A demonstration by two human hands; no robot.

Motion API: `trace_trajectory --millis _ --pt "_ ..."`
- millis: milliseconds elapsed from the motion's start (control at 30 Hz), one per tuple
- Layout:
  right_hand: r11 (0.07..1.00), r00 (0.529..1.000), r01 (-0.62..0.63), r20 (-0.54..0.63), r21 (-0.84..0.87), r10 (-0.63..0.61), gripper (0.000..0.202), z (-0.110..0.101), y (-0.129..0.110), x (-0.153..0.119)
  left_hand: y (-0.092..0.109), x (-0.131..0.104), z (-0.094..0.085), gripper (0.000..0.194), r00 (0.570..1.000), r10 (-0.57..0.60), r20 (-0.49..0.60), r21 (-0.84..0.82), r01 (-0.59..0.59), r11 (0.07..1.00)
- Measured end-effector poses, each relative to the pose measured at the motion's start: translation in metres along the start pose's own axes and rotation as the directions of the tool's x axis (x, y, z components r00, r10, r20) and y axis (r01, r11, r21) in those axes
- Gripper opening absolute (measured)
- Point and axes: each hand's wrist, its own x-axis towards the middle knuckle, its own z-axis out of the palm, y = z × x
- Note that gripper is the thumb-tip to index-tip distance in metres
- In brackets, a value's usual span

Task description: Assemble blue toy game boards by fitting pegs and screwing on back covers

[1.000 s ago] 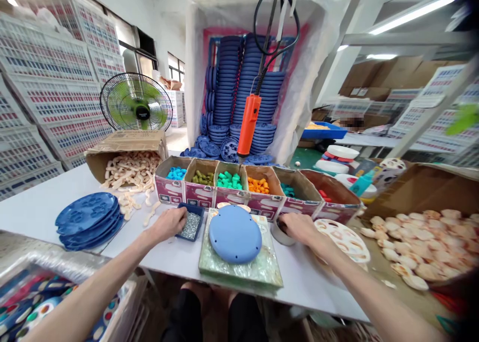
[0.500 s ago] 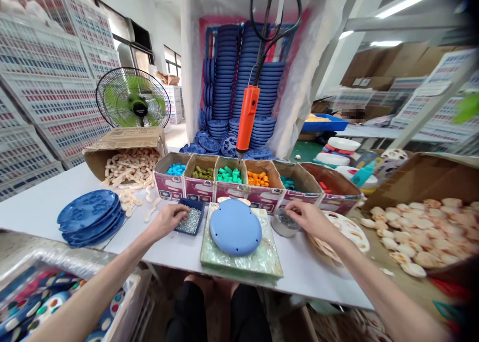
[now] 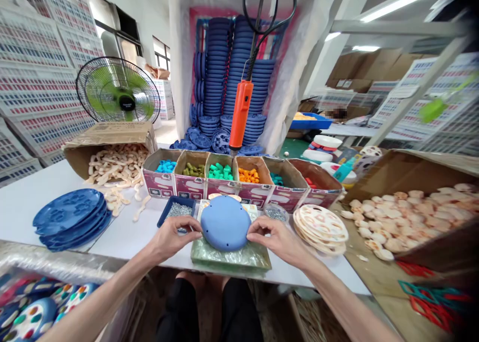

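Observation:
A round blue plastic disc with small dark holes around its edge lies on a plastic-wrapped block. My left hand is at the disc's left edge, thumb and fingertips pinched together beside a hole. At the right edge my right hand makes a similar pinch. Whatever is between the fingertips is too small to make out. Behind my left hand is a dark blue tray of small metal screws. A clear round tub with small dark metal pieces stands beyond my right hand.
An orange electric screwdriver hangs above a row of boxes with coloured plastic parts. Blue patterned plates are stacked left, cream hole-cut plates right. Open cartons of cream pieces and shell-like parts flank the table.
Both hands have moved inward, the left from the screw tray and the right from the clear tub, to opposite edges of the blue disc. The view has shifted slightly.

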Motion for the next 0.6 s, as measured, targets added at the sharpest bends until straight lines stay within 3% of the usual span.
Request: trace_trajectory --millis 300,600 --pt "0.985 0.989 -0.139 -0.028 0.105 0.142 0.029 0.009 0.013 0.002 -0.002 -0.002 0.002 0.007 1.0 0.03 0.006 -0.041 -0.029 0.999" --pt "0.987 0.99 -0.132 -0.035 0.09 0.135 0.037 0.008 0.018 0.001 -0.013 0.009 0.013 0.003 0.996 0.077 -0.035 0.077 -0.074 0.994"
